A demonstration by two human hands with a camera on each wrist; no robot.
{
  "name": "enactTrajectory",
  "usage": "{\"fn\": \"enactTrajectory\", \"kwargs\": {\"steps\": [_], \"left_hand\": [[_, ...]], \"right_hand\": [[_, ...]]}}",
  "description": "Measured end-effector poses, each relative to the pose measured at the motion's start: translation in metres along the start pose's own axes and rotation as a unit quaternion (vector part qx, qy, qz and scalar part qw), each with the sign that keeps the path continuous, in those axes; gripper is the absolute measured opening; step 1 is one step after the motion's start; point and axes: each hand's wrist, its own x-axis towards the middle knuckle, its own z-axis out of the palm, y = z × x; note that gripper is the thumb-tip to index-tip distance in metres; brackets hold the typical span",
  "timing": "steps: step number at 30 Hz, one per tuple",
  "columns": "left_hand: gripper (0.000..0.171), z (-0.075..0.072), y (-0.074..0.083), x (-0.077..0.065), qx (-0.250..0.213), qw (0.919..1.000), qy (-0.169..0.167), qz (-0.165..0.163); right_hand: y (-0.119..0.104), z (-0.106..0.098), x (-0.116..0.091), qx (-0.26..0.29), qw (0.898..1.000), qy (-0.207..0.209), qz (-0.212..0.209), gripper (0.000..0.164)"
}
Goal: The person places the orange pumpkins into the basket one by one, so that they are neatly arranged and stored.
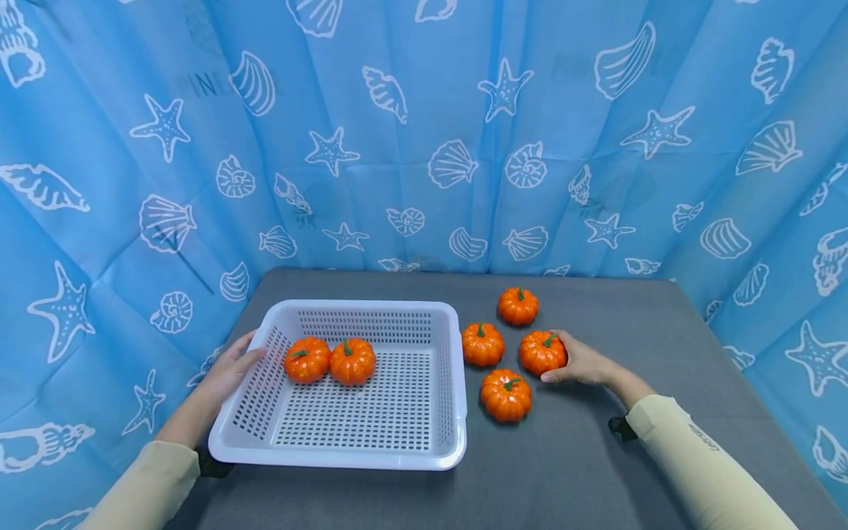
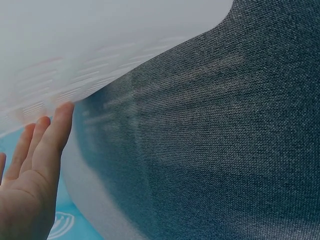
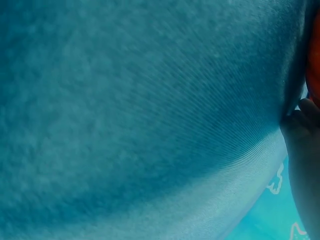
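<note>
In the head view, my right hand (image 1: 583, 362) holds a small orange pumpkin (image 1: 539, 353) with a green stem, thumb on the near side and fingers on the far side. Only a sliver of the pumpkin (image 3: 314, 65) shows at the edge of the right wrist view. At the left, my left hand (image 1: 228, 368) touches the side of a white perforated plastic basket (image 1: 338, 460). The left wrist view shows its straight fingers (image 2: 55, 130) against the basket's outer wall. Two pumpkins (image 1: 308, 360) sit side by side inside the basket, towards its back left.
Three more pumpkins stand on the grey table (image 1: 583, 471) between basket and right hand: one at the back (image 1: 518, 308), another close to the basket's right rim (image 1: 481, 344), the third nearer the front (image 1: 506, 397). A blue curtain (image 1: 424, 147) with white shells surrounds the table's back and sides.
</note>
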Motion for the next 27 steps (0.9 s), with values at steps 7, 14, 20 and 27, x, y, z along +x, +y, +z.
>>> {"fn": "enactTrajectory", "kwargs": {"steps": [7,14,20,27], "left_hand": [[0.076,0.000,-0.001,0.000,0.000,1.0000,0.000,-0.005],[0.074,0.000,-0.001,0.002,-0.006,0.9999,0.000,-0.015],[0.074,0.000,-0.001,0.004,-0.010,0.9998,0.000,-0.019],[0.075,-0.001,-0.002,0.003,-0.006,0.9999,0.003,-0.013]], "right_hand": [[0.004,0.003,0.001,0.011,1.000,0.006,0.000,0.092],[0.002,0.002,-0.001,0.017,1.000,0.024,-0.005,0.089],[-0.002,-0.002,-0.001,0.004,0.999,0.049,-0.003,0.091],[-0.014,-0.011,-0.005,0.001,0.997,0.076,-0.019,0.088]]}}
